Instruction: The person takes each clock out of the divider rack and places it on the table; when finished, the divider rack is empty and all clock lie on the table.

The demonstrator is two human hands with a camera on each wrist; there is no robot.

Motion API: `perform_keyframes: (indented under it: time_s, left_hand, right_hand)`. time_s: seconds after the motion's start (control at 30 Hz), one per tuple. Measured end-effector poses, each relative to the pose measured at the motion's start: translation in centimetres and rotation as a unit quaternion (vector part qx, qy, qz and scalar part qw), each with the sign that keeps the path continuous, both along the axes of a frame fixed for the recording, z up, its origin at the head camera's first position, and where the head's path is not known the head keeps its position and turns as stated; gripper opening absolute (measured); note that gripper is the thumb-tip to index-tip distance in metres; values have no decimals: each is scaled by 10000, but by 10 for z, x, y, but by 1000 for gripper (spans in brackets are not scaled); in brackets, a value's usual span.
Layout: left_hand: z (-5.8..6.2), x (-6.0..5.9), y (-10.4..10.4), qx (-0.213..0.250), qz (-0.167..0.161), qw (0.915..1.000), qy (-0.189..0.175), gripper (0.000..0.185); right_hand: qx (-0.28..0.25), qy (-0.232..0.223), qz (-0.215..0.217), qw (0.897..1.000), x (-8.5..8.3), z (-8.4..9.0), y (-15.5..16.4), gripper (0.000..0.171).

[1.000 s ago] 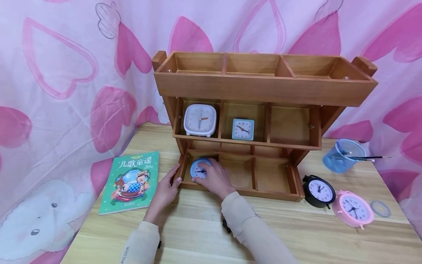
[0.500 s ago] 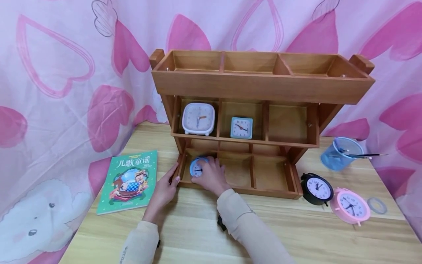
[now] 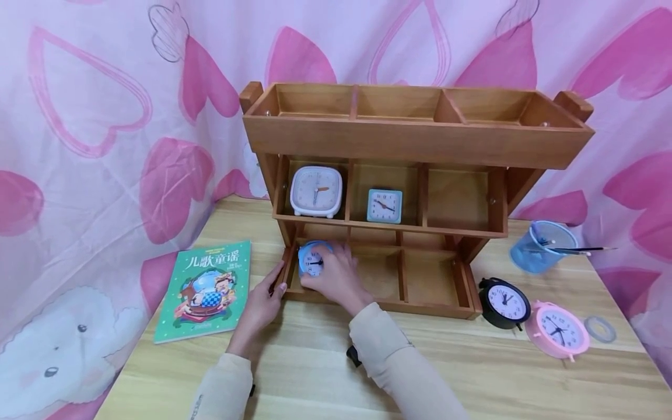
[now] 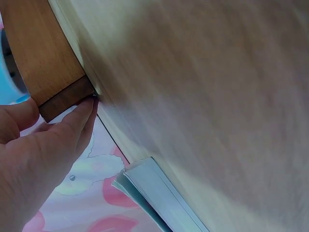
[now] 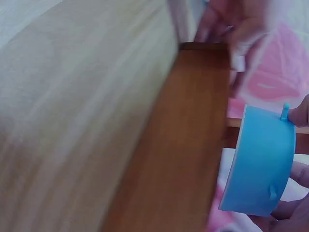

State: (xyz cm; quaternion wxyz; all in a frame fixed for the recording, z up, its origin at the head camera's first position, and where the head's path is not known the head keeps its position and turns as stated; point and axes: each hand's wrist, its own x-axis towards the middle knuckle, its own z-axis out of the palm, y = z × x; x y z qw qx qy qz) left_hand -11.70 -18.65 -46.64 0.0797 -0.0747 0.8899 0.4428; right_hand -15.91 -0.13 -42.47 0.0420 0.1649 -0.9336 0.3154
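A three-tier wooden organizer (image 3: 415,140) stands on the table. My right hand (image 3: 336,280) grips a small round blue clock (image 3: 312,259) in the bottom tier's left compartment; the right wrist view shows the blue clock (image 5: 260,164) edge-on beside the wooden front wall (image 5: 183,145). My left hand (image 3: 262,300) rests against the organizer's lower left corner (image 4: 63,99), thumb and fingers straight along the wood. A white square clock (image 3: 316,191) and a small teal square clock (image 3: 385,205) stand in the middle tier.
A green children's book (image 3: 205,290) lies left of the organizer. To the right stand a black round clock (image 3: 505,302) and a pink round clock (image 3: 558,329), with a tape roll (image 3: 601,329) and a blue mesh cup (image 3: 543,246) holding brushes. A pink heart curtain hangs behind.
My right hand has lifted and shifted the blue clock slightly up and left inside the bottom left compartment. The left hand has stayed at the corner.
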Motion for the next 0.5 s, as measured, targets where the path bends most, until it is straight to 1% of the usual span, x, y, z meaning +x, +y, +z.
perform_keyframes:
  time_s: [0.1,0.17,0.23,0.4,0.43,0.5]
  left_hand:
    - [-1,0,1,-40,-46,10000,18,53]
    - [-1,0,1,-40,-38,10000,68,53]
    - [-1,-1,2,-33,-27,10000,82,53]
    - [-2,1,2,7,21,9999,-106,54]
    - [-2,1,2,-3,26,9999,-119,54]
    - [-1,1,2,-3,46,9999,-160,54]
  right_hand:
    - [-377,279,52,9989,8,8,9,53]
    - [-519,385,32,9979,14,12,18,52]
    - [-592,378,-42,9975,21,15,28,53]
    - [-629,172,-310,9974,38,16,64,54]
    - [-604,187,-357,9974,42,16,73,54]
    - [-583,359,-462,9966,48,15,90,53]
